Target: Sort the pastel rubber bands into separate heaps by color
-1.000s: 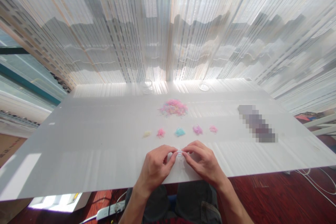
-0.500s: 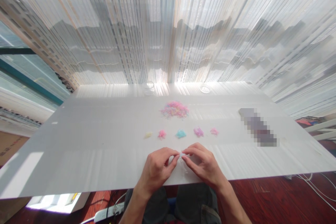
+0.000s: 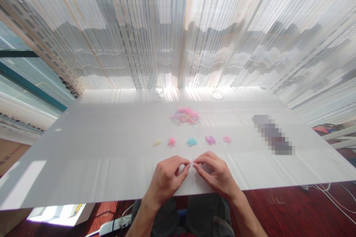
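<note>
My left hand (image 3: 169, 174) and my right hand (image 3: 213, 170) meet over the near part of the white table (image 3: 116, 163). Thumb and forefinger of each are pinched, tips nearly touching, on a tiny pale piece (image 3: 191, 163) too small to make out well. Just beyond my hands lies a row of little heaps of thin pieces: yellow (image 3: 157, 143), pink (image 3: 171, 142), turquoise (image 3: 191, 141), purple (image 3: 210, 139) and light pink (image 3: 227, 139). Behind the row spreads a larger mixed pastel pile (image 3: 185, 116), mostly pink.
A blurred-out oblong object (image 3: 274, 135) lies on the right. At the back edge, by the sheer curtain (image 3: 133, 44), stand two clear round containers (image 3: 158, 94). Below the table are a power strip (image 3: 115, 225), a white box (image 3: 61, 214) and cables (image 3: 330, 198).
Both hands stay in nearly the same spot, still pinching. The fingertips have shifted only slightly around the pale piece; the heaps look the same.
</note>
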Motion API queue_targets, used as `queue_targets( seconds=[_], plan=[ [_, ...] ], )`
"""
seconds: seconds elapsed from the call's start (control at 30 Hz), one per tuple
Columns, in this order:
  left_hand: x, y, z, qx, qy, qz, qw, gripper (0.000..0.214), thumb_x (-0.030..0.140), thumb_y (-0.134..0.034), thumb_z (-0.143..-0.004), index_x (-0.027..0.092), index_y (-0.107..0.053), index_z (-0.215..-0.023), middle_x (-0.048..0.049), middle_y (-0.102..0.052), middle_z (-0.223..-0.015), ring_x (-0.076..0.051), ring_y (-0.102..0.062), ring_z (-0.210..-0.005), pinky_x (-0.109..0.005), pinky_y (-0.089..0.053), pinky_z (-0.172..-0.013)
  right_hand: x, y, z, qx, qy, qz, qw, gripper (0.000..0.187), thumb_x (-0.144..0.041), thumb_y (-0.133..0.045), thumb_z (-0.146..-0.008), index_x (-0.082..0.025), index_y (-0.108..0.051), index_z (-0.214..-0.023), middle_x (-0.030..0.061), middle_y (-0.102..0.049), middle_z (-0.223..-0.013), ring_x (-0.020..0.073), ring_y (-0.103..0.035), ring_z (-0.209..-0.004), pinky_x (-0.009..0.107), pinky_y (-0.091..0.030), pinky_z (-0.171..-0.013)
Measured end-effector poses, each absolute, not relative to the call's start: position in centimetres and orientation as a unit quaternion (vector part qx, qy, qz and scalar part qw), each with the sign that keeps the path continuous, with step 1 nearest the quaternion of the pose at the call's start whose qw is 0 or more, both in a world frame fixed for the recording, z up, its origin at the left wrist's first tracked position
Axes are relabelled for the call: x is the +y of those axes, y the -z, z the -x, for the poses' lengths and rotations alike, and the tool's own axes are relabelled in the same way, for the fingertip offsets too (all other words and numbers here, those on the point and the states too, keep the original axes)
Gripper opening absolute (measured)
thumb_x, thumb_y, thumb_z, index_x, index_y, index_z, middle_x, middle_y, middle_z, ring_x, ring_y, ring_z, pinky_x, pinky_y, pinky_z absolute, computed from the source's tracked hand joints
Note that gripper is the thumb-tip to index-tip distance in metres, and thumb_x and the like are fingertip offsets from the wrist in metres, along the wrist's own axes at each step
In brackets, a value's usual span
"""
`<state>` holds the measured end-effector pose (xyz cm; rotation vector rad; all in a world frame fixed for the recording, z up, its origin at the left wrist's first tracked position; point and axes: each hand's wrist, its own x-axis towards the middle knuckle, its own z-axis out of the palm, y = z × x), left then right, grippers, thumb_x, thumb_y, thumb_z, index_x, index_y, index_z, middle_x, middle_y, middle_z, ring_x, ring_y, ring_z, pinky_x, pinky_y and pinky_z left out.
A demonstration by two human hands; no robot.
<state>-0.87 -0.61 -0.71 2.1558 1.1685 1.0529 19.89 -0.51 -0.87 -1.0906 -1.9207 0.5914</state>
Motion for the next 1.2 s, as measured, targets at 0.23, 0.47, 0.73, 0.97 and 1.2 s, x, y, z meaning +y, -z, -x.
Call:
queue_targets(
  seconds=[0.23, 0.47, 0.73, 0.97, 1.2],
  plan=[
    [-0.58, 0.31, 0.76, 0.432, -0.383, -0.783, 0.232, 0.013, 0.022, -0.059, -0.098, 0.020, -0.072, -0.096, -0.0012, -0.073, -0.080, -0.010, -0.055, -0.056, -0.022, -0.047, -0.058, -0.44, 1.09, -20.02, -0.766, -0.239, 0.434, 0.410, 0.009, -0.025, -0.064, -0.098, -0.023, -0.073, -0.097, 0.0051, -0.071, -0.087, 0.0185, -0.070, -0.080, 0.030, -0.058, -0.071],
    [-0.62, 0.72, 0.80, 0.433, -0.378, -0.785, 0.231, 0.010, 0.024, -0.062, -0.096, 0.020, -0.070, -0.101, -0.0011, -0.074, -0.082, -0.010, -0.055, -0.056, -0.022, -0.048, -0.059, -0.39, 0.95, -19.94, -0.769, -0.237, 0.430, 0.410, 0.011, -0.026, -0.063, -0.098, -0.023, -0.073, -0.095, 0.0051, -0.071, -0.086, 0.0183, -0.069, -0.079, 0.030, -0.058, -0.071],
    [-0.59, 0.62, 0.81, 0.434, -0.372, -0.786, 0.238, 0.013, 0.024, -0.060, -0.098, 0.020, -0.072, -0.098, -0.0010, -0.074, -0.081, -0.010, -0.054, -0.056, -0.022, -0.047, -0.059, -0.47, 1.03, -19.97, -0.769, -0.242, 0.428, 0.408, 0.009, -0.026, -0.064, -0.098, -0.023, -0.072, -0.095, 0.0042, -0.071, -0.086, 0.0180, -0.069, -0.081, 0.029, -0.057, -0.072],
    [-0.76, 0.62, 0.83, 0.440, -0.378, -0.784, 0.220, 0.011, 0.022, -0.061, -0.097, 0.020, -0.071, -0.093, 0.0001, -0.073, -0.079, -0.011, -0.053, -0.056, -0.022, -0.045, -0.059, -0.51, 0.81, -19.96, -0.771, -0.234, 0.426, 0.411, 0.008, -0.024, -0.064, -0.097, -0.022, -0.072, -0.093, 0.0037, -0.070, -0.084, 0.0177, -0.068, -0.078, 0.028, -0.056, -0.071],
    [-0.70, 0.82, 0.90, 0.444, -0.373, -0.783, 0.226, 0.012, 0.023, -0.061, -0.096, 0.020, -0.072, -0.093, 0.0007, -0.073, -0.079, -0.010, -0.053, -0.057, -0.022, -0.045, -0.060, -0.53, 0.80, -19.94, -0.766, -0.231, 0.431, 0.418, 0.007, -0.021, -0.065, -0.095, -0.022, -0.071, -0.090, 0.0029, -0.067, -0.081, 0.0174, -0.067, -0.076, 0.028, -0.054, -0.070]
  ],
)
